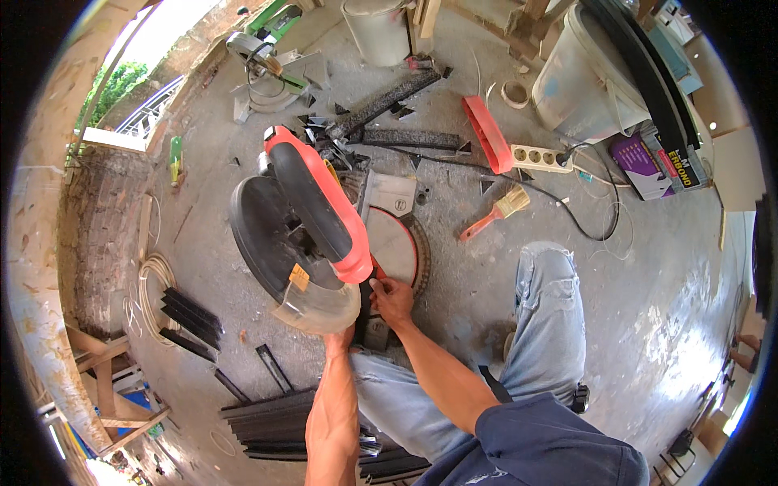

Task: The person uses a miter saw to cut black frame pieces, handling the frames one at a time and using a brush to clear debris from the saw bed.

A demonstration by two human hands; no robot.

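Two bare hands: the left hand (344,335) reaches under the saw's clear guard (320,306), its fingers hidden, so one cannot tell whether it is spread or gripping; the right hand (392,300) has bent fingers and thumb close together at a dark edge beneath the saw's handle, and what it pinches, if anything, cannot be told.
One red-and-black mitre saw (320,206): on the floor (454,308) in the middle, directly before the person.
One green mitre saw (271,77): far left.
Two dusty black strips (413,139): beyond the red-and-black saw, among scattered offcuts.
Black strip stack (271,425): near left, too overlapped to count.
Two buckets: one pale bucket (377,32) far middle, one stained bucket (579,81) far right with long black lengths (648,65) passing over it; the contents of both cannot be made out.
One purple box (640,170): right, beside the stained bucket, contents out of sight.
One power strip (539,158): one black plug at its right end.
One paintbrush (496,212): right of the red-and-black saw.
One tape roll (515,94): far right.
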